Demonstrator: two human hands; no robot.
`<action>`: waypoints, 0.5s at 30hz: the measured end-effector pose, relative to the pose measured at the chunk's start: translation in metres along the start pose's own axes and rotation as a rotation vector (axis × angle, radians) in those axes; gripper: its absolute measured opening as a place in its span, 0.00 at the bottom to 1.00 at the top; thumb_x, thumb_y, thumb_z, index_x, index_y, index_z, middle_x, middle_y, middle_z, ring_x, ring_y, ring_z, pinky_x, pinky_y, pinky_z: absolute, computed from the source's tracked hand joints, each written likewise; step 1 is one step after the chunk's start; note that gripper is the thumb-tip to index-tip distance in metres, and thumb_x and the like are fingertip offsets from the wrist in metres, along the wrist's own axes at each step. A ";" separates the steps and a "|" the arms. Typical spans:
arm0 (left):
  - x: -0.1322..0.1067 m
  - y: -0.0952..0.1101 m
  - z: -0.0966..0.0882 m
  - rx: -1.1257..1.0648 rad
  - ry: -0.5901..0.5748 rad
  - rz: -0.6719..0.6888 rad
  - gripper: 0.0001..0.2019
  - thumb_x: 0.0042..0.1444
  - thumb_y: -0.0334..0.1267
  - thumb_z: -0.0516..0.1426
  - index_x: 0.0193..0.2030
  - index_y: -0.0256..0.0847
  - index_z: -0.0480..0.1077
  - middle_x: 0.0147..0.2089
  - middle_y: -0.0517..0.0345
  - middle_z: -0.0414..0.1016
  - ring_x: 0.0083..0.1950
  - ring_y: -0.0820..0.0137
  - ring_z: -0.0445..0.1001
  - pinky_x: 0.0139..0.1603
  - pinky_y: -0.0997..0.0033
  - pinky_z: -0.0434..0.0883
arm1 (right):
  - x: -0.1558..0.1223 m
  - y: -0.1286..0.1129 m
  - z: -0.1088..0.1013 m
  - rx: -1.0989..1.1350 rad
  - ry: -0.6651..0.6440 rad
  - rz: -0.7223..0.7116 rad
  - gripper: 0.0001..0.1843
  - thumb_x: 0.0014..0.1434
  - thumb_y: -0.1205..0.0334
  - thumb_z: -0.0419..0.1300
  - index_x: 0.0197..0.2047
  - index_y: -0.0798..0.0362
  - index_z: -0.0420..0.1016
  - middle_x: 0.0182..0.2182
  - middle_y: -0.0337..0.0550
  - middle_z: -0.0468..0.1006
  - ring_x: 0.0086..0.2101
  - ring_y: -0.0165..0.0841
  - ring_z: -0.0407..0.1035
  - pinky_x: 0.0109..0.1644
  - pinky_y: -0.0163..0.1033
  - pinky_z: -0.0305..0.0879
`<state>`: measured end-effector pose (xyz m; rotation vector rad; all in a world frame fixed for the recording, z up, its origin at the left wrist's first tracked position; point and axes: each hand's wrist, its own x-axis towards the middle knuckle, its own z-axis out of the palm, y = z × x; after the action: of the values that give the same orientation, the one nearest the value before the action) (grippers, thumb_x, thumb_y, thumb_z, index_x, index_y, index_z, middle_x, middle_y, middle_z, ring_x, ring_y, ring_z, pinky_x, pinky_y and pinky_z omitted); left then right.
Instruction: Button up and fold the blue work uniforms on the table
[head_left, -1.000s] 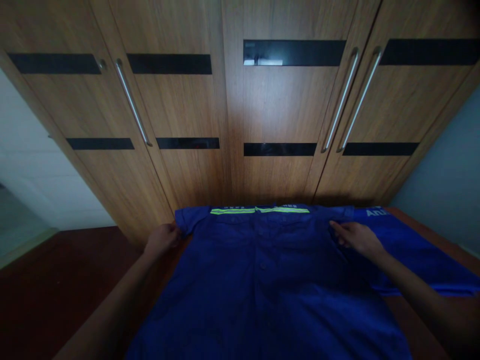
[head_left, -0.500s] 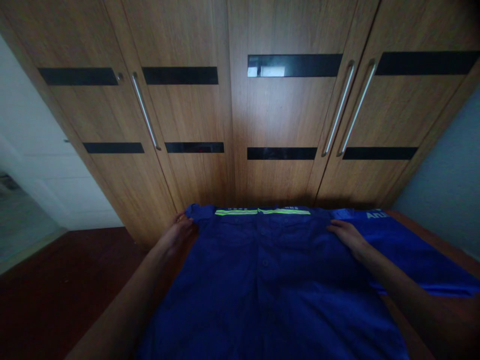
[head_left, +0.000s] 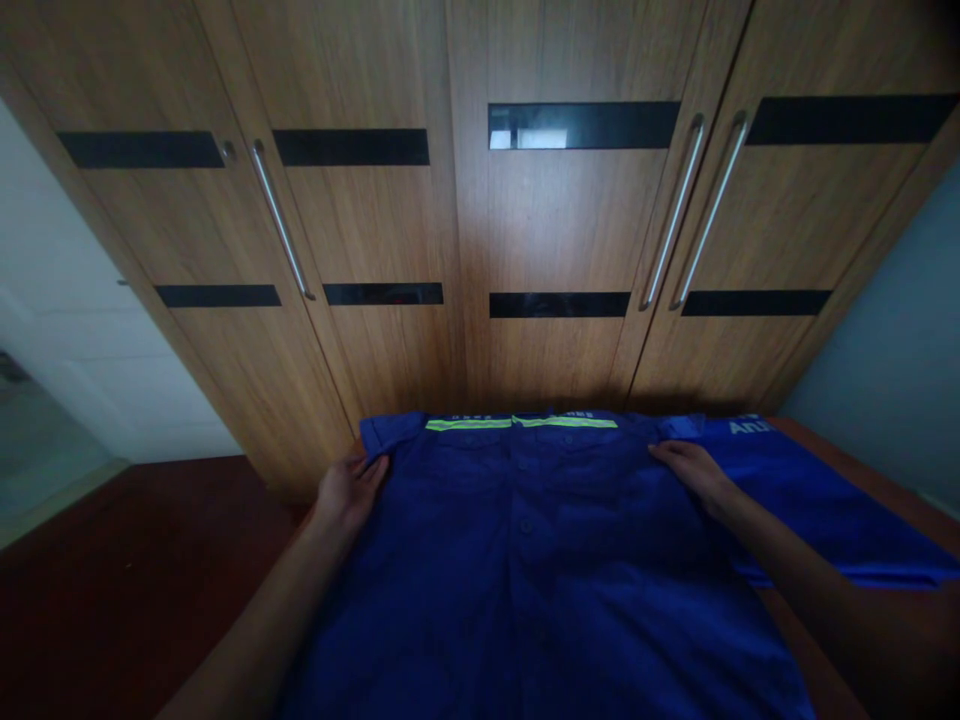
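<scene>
A dark blue work shirt (head_left: 517, 560) is spread out front side up, with buttons down its middle and a yellow-green reflective strip (head_left: 566, 422) across the chest. At its left edge, just below the short sleeve (head_left: 391, 430), my left hand (head_left: 351, 490) pinches the cloth between thumb and fingers. My right hand (head_left: 691, 470) has its fingertips closed on the shirt's right side, below the other sleeve. The fingertips' undersides are hidden.
A brighter blue bag or sheet with pale lettering (head_left: 817, 500) lies to the right on a reddish-brown surface. Behind stands a wooden wardrobe (head_left: 555, 230) with metal handles. Dark red floor (head_left: 120, 580) and a white door (head_left: 97, 340) are on the left.
My left hand has slid from the left sleeve's end down to the shirt's side edge. The left sleeve lies flatter now. My right hand has stayed almost in place.
</scene>
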<state>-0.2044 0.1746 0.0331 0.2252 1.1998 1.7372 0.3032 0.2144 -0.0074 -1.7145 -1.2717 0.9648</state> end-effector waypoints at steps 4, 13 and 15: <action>-0.011 -0.002 -0.010 0.039 0.032 -0.004 0.08 0.46 0.22 0.51 0.29 0.40 0.63 0.34 0.56 0.71 0.35 0.71 0.75 0.36 0.74 0.76 | 0.000 0.002 0.000 -0.007 -0.041 -0.011 0.14 0.50 0.50 0.60 0.26 0.52 0.71 0.19 0.36 0.74 0.21 0.31 0.68 0.25 0.33 0.61; -0.023 0.002 -0.006 0.189 -0.126 -0.254 0.07 0.49 0.23 0.51 0.30 0.37 0.67 0.31 0.48 0.75 0.31 0.67 0.77 0.31 0.71 0.77 | -0.002 0.002 0.001 -0.018 -0.036 -0.014 0.14 0.50 0.49 0.59 0.26 0.52 0.70 0.19 0.37 0.73 0.20 0.30 0.67 0.24 0.33 0.60; -0.017 0.003 0.001 0.212 -0.167 -0.283 0.08 0.50 0.23 0.50 0.30 0.36 0.67 0.29 0.49 0.75 0.30 0.67 0.77 0.31 0.71 0.77 | 0.000 0.003 0.001 -0.034 -0.022 -0.018 0.15 0.49 0.48 0.59 0.24 0.52 0.70 0.16 0.36 0.71 0.19 0.30 0.64 0.22 0.33 0.57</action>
<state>-0.1973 0.1616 0.0419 0.3051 1.2279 1.3223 0.3038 0.2134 -0.0108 -1.7201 -1.3229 0.9587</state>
